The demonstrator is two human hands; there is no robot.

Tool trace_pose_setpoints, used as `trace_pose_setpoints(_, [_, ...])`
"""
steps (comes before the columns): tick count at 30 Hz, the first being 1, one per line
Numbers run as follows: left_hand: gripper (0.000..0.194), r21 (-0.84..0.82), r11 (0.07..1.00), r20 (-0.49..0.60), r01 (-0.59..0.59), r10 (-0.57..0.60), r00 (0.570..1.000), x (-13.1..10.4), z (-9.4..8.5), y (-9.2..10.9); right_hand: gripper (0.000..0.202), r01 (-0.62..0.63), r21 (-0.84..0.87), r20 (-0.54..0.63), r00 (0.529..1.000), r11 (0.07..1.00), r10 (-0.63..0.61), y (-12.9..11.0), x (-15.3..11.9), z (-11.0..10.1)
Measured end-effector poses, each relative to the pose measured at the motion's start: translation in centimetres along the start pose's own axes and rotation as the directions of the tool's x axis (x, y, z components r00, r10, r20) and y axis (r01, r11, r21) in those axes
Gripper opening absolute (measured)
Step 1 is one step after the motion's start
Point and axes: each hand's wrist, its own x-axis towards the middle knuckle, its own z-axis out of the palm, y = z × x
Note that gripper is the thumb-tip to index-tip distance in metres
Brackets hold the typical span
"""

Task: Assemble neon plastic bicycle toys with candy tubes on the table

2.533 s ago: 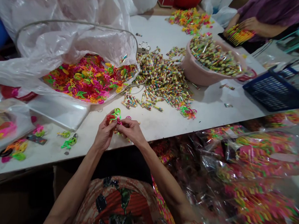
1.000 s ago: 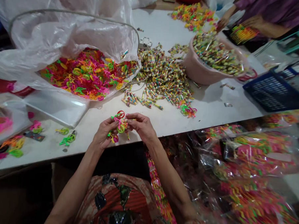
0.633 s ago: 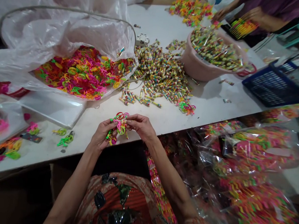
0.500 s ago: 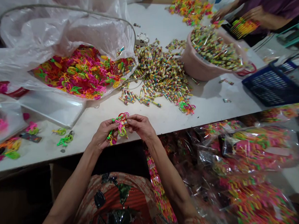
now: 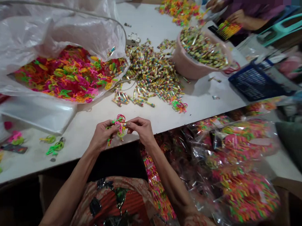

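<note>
My left hand (image 5: 103,133) is closed around a small bunch of neon plastic pieces (image 5: 120,127) in pink, green, yellow and red, just above the table's front edge. Beside it, the fingertips of my right hand (image 5: 141,130) pinch a small shiny tube (image 5: 124,124) against the bunch. The fingers hide most of that tube. Beyond my hands lies a heap of small filled tubes (image 5: 155,73) with multicoloured contents. A few neon plastic pieces (image 5: 178,106) rest at the heap's near right edge.
A large plastic bag (image 5: 67,74) full of neon pieces lies open at left, near clear plastic sleeves (image 5: 41,113). A pink basin (image 5: 187,63) of tubes and a blue basket (image 5: 252,80) stand right. Packed bags (image 5: 250,194) lie below. A co-worker's hand (image 5: 237,17) holds pieces.
The whole view has shifted, so the table things appear farther left. My right hand's fingertips now press the tube to the bunch; my left hand keeps its hold.
</note>
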Motion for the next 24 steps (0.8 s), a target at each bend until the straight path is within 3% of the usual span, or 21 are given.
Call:
trace_pose_setpoints(3, [0.033,-0.015,0.996,-0.162,-0.084,0.08,0.983,0.5,-0.6,1.0,0.023,0.034,-0.134,-0.07,0.997,0.99,-0.043,0.2,0.4,-3.0])
trace_pose_setpoints(5, [0.026,-0.175,0.978,-0.276,-0.113,0.062,0.959,1.2,-1.6,2.1,0.019,0.057,-0.373,-0.103,0.989,0.926,-0.102,-0.2,0.9,-5.5])
trace_pose_setpoints(6, [0.018,-0.282,0.956,-0.295,-0.078,-0.009,0.956,1.6,-2.1,2.7,0.017,0.063,-0.527,-0.12,0.982,0.848,-0.148,-0.6,1.2,-6.6])
trace_pose_setpoints(8, [0.013,-0.484,0.874,-0.292,0.032,-0.196,0.936,2.1,-2.9,3.9,0.018,0.035,-0.795,-0.155,0.954,0.606,-0.258,-1.6,2.4,-8.2])
trace_pose_setpoints(10, [0.018,-0.625,0.775,-0.28,0.092,-0.333,0.901,2.0,-3.1,4.8,0.026,-0.055,-0.933,-0.178,0.93,0.357,-0.322,-2.7,4.3,-8.9])
trace_pose_setpoints(13, [0.015,-0.701,0.708,-0.277,0.087,-0.383,0.881,1.4,-2.5,5.1,0.03,-0.135,-0.986,-0.15,0.972,0.093,-0.179,-3.9,7.5,-8.6])
trace_pose_setpoints(15, [0.026,-0.688,0.719,-0.266,0.097,-0.375,0.888,1.2,-1.9,4.7,0.031,-0.132,-0.991,-0.131,0.989,-0.001,-0.073,-4.4,9.1,-8.0])
trace_pose_setpoints(16, [0.031,-0.67,0.735,-0.261,0.102,-0.362,0.895,1.3,-1.7,4.4,0.03,-0.138,-0.99,-0.137,0.988,-0.003,-0.071,-4.6,9.5,-7.8])
trace_pose_setpoints(18, [0.037,-0.627,0.775,-0.263,0.079,-0.306,0.915,1.9,-1.6,3.7,0.025,-0.156,-0.978,-0.179,0.968,0.141,-0.174,-4.6,9.5,-7.4])
trace_pose_setpoints(20, [0.035,-0.586,0.81,-0.272,0.023,-0.224,0.936,2.5,-1.7,3.0,0.017,-0.101,-0.87,-0.244,0.939,0.483,-0.244,-4.2,8.4,-6.7])
trace_pose_setpoints(22, [0.03,-0.559,0.828,-0.282,-0.036,-0.15,0.948,3.0,-1.8,2.2,0.014,-0.011,-0.548,-0.235,0.962,0.836,-0.141,-3.4,6.5,-5.3])
trace_pose_setpoints(24, [0.025,-0.549,0.832,-0.275,-0.079,-0.091,0.957,3.0,-1.7,1.5,0.021,-0.031,-0.171,-0.093,0.996,0.985,0.015,-2.4,4.3,-3.0])
